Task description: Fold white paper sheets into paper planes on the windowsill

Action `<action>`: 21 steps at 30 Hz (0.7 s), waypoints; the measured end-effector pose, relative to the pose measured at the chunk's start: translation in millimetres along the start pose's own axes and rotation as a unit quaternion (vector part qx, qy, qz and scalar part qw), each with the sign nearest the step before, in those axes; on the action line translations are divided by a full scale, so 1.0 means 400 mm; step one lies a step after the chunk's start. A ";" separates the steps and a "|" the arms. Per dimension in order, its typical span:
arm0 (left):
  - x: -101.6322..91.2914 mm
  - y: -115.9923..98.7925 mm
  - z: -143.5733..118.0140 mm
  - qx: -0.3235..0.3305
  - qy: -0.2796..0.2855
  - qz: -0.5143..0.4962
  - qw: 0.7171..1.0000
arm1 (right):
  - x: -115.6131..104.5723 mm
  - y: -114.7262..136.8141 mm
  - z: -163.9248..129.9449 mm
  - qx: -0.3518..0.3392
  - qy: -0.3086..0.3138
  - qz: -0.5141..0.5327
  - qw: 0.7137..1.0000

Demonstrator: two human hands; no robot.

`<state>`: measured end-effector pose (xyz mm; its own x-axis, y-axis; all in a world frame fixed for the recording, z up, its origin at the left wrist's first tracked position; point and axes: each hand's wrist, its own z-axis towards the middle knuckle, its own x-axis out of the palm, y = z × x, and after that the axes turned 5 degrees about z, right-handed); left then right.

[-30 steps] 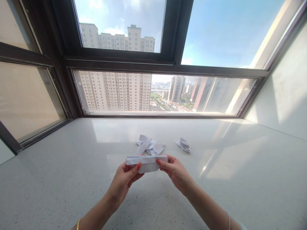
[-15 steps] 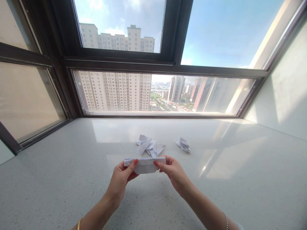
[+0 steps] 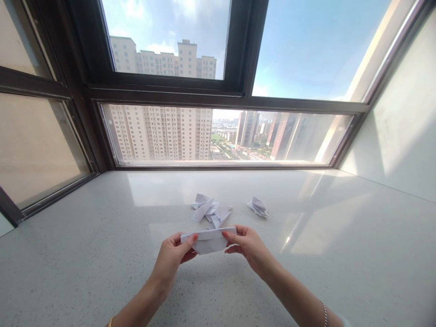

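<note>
A white folded sheet of paper (image 3: 209, 245) is held up between my two hands, with a narrow band folded along its top edge. My left hand (image 3: 174, 256) pinches its left end, thumb on the front and fingers behind. At the right end, my right hand (image 3: 248, 245) grips it the same way, the thumb lying on the folded band. Just beyond the sheet lies a cluster of folded white paper pieces (image 3: 203, 210), partly overlapping. To the right of that cluster sits another small folded paper piece (image 3: 258, 207).
The papers lie on a speckled white windowsill (image 3: 102, 259) with sunlit patches. Dark window frames (image 3: 163, 96) border it at the back and left, and a pale wall (image 3: 405, 136) stands on the right. Tall buildings (image 3: 163, 131) show through the glass.
The held paper has tilted, its left end now lower than its right, and more of its front face shows. The view has shifted slightly. Both hands keep hold.
</note>
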<state>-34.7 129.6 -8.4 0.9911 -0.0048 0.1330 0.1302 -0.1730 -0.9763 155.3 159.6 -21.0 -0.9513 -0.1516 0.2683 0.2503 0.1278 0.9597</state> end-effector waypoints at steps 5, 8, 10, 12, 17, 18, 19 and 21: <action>-0.001 -0.010 -0.005 -0.008 0.035 0.005 0.999 | -0.159 0.040 -0.008 -0.018 -0.085 -0.112 0.990; -0.005 -0.005 0.000 0.001 0.054 -0.007 0.998 | -0.285 0.065 -0.008 -0.009 -0.189 -0.218 0.957; -0.006 0.001 0.002 0.001 0.067 -0.003 0.998 | -0.351 0.077 -0.005 0.007 -0.220 -0.248 0.943; -0.006 0.007 0.003 0.000 0.077 0.007 0.997 | -0.394 0.084 0.001 0.022 -0.236 -0.274 0.932; -0.011 0.014 0.004 0.004 0.083 0.031 0.996 | -0.426 0.085 0.029 0.029 -0.241 -0.345 0.907; -0.012 0.015 0.006 0.006 0.081 0.034 0.996 | -0.428 0.084 0.034 0.026 -0.239 -0.362 0.901; -0.014 0.016 0.007 0.007 0.078 0.035 0.996 | -0.429 0.084 0.040 0.023 -0.238 -0.379 0.894; -0.015 0.017 0.010 0.008 0.076 0.034 0.996 | -0.434 0.082 0.048 0.017 -0.240 -0.415 0.878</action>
<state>-39.9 132.5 -16.5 0.9821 -0.1655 0.0897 0.0644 -0.1524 -0.9862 325.1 208.8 -37.7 -0.7720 0.2222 -0.5956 -0.5621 0.1988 0.8028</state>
